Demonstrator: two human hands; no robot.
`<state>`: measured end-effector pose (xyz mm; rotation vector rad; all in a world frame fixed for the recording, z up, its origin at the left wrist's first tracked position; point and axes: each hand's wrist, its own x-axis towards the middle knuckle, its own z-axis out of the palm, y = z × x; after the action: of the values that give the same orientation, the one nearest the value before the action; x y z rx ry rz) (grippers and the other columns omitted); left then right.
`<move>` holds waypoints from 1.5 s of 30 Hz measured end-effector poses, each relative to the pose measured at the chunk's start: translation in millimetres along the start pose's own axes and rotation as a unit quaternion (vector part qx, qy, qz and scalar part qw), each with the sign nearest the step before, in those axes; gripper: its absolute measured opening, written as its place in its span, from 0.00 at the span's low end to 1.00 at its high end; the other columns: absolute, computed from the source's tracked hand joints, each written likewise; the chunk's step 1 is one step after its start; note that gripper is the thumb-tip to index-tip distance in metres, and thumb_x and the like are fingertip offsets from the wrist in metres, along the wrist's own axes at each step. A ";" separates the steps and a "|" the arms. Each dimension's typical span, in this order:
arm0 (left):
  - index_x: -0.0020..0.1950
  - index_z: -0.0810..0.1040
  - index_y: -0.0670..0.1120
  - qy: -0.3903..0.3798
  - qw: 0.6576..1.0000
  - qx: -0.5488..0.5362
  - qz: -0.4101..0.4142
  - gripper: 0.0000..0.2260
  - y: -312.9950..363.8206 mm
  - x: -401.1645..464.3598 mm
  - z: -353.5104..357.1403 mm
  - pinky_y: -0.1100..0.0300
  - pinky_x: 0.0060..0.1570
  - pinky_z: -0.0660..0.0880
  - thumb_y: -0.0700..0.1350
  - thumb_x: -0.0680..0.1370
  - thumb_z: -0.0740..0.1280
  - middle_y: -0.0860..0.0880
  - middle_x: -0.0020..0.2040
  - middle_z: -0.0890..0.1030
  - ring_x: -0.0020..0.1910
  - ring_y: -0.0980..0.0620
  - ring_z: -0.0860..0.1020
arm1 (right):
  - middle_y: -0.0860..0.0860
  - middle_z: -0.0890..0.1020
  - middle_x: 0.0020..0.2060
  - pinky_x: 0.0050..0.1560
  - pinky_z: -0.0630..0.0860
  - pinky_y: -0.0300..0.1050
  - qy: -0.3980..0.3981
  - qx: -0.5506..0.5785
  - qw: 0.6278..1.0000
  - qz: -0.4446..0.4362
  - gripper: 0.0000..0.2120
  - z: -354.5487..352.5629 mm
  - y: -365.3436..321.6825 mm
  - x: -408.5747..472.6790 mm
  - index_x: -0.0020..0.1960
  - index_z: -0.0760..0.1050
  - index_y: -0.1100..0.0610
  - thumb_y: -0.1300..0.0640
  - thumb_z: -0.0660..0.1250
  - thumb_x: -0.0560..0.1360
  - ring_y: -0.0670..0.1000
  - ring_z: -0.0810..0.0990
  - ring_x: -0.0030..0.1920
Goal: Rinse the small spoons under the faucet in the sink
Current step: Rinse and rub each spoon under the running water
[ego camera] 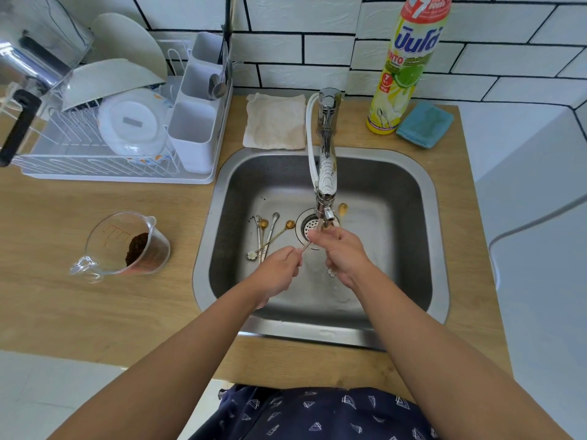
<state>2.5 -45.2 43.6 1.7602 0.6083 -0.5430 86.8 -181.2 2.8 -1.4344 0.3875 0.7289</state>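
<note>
Over the steel sink (422,217), my left hand (279,271) pinches the thin handle of a small spoon (305,246). My right hand (343,252) closes around that spoon's bowl end right under the faucet (327,173) spout, where water runs over my fingers. A flower-shaped handle tip (332,273) shows below my right hand. Several small gold and silver spoons (268,231) lie on the sink floor left of the drain (308,225). One gold spoon (343,209) lies behind the spout.
A dish rack (95,160) with bowls and a cutlery holder stands at the back left. A measuring cup (127,246) with brown grounds lies on the counter left of the sink. Behind the sink are a cloth (274,122), a dish soap bottle (406,65) and a blue sponge (424,125).
</note>
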 end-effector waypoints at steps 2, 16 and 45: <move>0.44 0.73 0.47 -0.020 1.000 -0.022 -0.008 0.13 -1.3 -2.0 -3.7 0.58 0.34 0.66 0.50 0.84 0.55 0.53 0.32 0.69 0.32 0.54 0.66 | 0.46 0.84 0.37 0.22 0.64 0.36 0.038 0.011 0.999 -0.018 0.19 -7.4 -6.0 6.1 0.57 0.78 0.50 0.58 0.81 0.70 0.41 0.70 0.24; 0.46 0.71 0.45 -0.066 0.995 -0.068 -0.015 0.13 -3.0 -17.1 -16.2 0.62 0.29 0.64 0.48 0.86 0.54 0.52 0.28 0.68 0.27 0.55 0.63 | 0.42 0.83 0.38 0.30 0.68 0.31 -0.018 -0.080 0.993 -0.088 0.08 3.7 6.4 7.1 0.53 0.82 0.51 0.52 0.77 0.75 0.38 0.75 0.30; 0.48 0.75 0.46 -0.166 0.956 -0.239 -0.037 0.12 -13.2 -10.3 -31.8 0.58 0.37 0.68 0.51 0.85 0.60 0.52 0.31 0.68 0.26 0.54 0.61 | 0.55 0.88 0.44 0.24 0.60 0.36 -0.162 0.036 0.985 -0.052 0.12 -5.6 -12.7 -4.5 0.55 0.81 0.52 0.48 0.75 0.75 0.42 0.63 0.23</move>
<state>-12.2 -12.8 48.7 1.1618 0.5151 -0.6628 92.9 -187.3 14.6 -1.2311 0.0849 0.8383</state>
